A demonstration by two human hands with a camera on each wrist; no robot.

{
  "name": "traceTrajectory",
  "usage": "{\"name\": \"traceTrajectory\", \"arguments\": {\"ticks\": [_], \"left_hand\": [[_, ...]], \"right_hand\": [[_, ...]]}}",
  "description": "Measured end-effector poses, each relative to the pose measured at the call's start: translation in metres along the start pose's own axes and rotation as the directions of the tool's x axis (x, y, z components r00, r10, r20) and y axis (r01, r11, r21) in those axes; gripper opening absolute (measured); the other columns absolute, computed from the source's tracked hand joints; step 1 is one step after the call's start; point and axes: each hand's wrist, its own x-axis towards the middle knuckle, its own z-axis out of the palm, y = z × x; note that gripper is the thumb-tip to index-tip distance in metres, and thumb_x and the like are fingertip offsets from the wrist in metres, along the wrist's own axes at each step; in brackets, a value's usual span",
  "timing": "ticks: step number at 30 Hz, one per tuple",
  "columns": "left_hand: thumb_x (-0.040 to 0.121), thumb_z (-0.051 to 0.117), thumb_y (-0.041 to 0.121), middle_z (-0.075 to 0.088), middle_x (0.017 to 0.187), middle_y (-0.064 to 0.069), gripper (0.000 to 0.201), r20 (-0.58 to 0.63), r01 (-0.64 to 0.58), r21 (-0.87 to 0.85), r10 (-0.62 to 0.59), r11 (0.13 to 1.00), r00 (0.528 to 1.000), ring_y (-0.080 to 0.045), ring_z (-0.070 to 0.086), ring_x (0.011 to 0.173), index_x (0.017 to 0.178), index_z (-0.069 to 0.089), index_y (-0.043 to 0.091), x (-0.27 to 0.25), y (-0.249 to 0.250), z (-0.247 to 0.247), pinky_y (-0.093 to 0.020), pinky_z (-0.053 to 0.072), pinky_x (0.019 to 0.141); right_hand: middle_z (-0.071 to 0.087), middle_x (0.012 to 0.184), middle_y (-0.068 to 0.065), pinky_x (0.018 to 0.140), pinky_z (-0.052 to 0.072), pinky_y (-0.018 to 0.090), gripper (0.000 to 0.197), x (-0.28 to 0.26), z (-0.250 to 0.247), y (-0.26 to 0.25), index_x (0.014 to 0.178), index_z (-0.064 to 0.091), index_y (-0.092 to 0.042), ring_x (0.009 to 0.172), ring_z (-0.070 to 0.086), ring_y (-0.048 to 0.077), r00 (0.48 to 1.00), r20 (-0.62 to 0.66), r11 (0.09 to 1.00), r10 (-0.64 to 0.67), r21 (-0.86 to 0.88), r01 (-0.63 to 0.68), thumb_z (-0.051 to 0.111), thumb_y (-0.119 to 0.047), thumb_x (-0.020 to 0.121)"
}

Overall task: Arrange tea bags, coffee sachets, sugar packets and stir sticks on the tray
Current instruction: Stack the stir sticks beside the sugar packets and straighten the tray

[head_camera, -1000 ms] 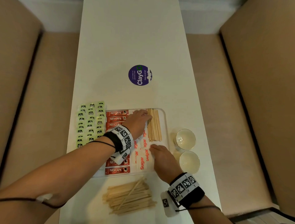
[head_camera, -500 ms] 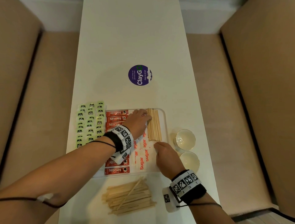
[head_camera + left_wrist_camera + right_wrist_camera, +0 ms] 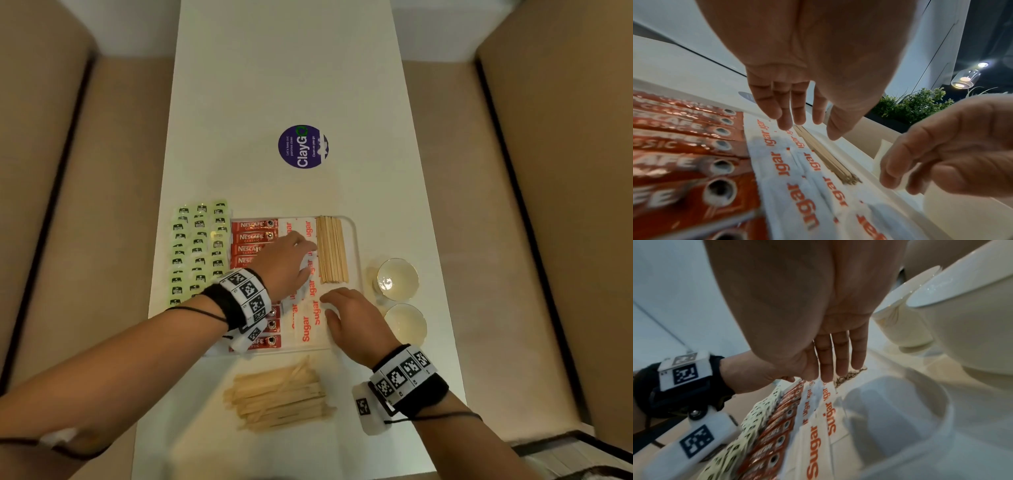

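- White paper sugar packets [image 3: 306,329] on the clear plastic tray [image 3: 356,240]: left hand [image 3: 284,263] presses them, fingers straight.
- Right hand [image 3: 352,318] rests alongside, fingers straight.

Head view looks steeply down — wrist views low, close along fingers [image 3: 785,113]; all share tray [image 3: 356,246].

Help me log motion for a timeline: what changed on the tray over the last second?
The right hand slid a little toward the far side of the tray, along the edge of the sugar packets, fingers flat. The left hand stayed flat on the sugar packets beside the aligned stir sticks. Coffee sachets, tea bags, loose stir sticks and both cups stayed put.
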Motion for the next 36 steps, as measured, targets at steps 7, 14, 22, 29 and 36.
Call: {"name": "traceTrajectory", "arguments": {"ticks": [7, 14, 22, 29, 36], "left_hand": [[0.096, 0.059, 0.034, 0.052, 0.119, 0.004, 0.032, 0.107, 0.054, -0.001, -0.053, 0.999, 0.993, -0.014, 0.056, 0.097, 0.126, 0.058, 0.023, -0.078, 0.004, 0.011, -0.031, 0.051, 0.085], [0.099, 0.055, 0.024, 0.068, 0.107, 0.006, 0.019, 0.245, 0.073, -0.028, -0.064, 0.997, 0.968, -0.01, 0.06, 0.09, 0.112, 0.069, 0.022, -0.145, 0.006, 0.031, -0.024, 0.046, 0.076], [0.081, 0.067, 0.05, 0.054, 0.109, 0.004, 0.042, 0.353, -0.016, 0.276, -0.086, 0.961, 0.932, -0.017, 0.055, 0.093, 0.111, 0.06, 0.02, -0.187, 0.022, 0.055, -0.035, 0.052, 0.08], [0.077, 0.07, 0.051, 0.05, 0.113, 0.004, 0.052, 0.233, 0.093, 0.257, -0.155, 0.962, 0.96, -0.018, 0.052, 0.098, 0.118, 0.054, 0.022, -0.191, 0.016, 0.08, -0.032, 0.047, 0.08], [0.09, 0.06, 0.028, 0.056, 0.113, 0.0, 0.031, 0.232, 0.154, 0.221, -0.205, 0.963, 0.951, -0.022, 0.06, 0.098, 0.12, 0.059, 0.021, -0.191, 0.019, 0.087, -0.035, 0.05, 0.08]], "right_hand": [[0.056, 0.142, -0.001, 0.105, 0.045, 0.036, 0.038, -0.023, 0.008, -0.01, 0.137, 0.059, -0.019, 0.131, 0.047, 0.019, 0.978, 0.128, 0.98, -0.166, -0.09, 0.178, 0.056, -0.024, 0.1], [0.057, 0.138, 0.006, 0.101, 0.048, 0.04, 0.054, -0.048, 0.035, -0.025, 0.133, 0.06, -0.011, 0.126, 0.05, 0.024, 0.891, 0.305, 0.905, -0.337, -0.154, 0.396, 0.074, -0.038, 0.088], [0.067, 0.117, 0.009, 0.09, 0.053, 0.04, 0.042, -0.057, 0.072, -0.026, 0.105, 0.07, -0.008, 0.103, 0.06, 0.027, 0.812, 0.306, 0.762, -0.497, -0.293, 0.577, 0.08, -0.038, 0.078], [0.063, 0.115, 0.01, 0.087, 0.052, 0.043, 0.043, -0.05, 0.092, -0.018, 0.115, 0.062, -0.01, 0.1, 0.058, 0.029, 0.844, 0.288, 0.766, -0.453, -0.36, 0.533, 0.072, -0.038, 0.084], [0.061, 0.105, 0.015, 0.078, 0.052, 0.046, 0.028, -0.05, 0.093, -0.02, 0.109, 0.062, -0.006, 0.097, 0.057, 0.034, 0.854, 0.322, 0.783, -0.41, -0.355, 0.51, 0.063, -0.029, 0.093]]}}
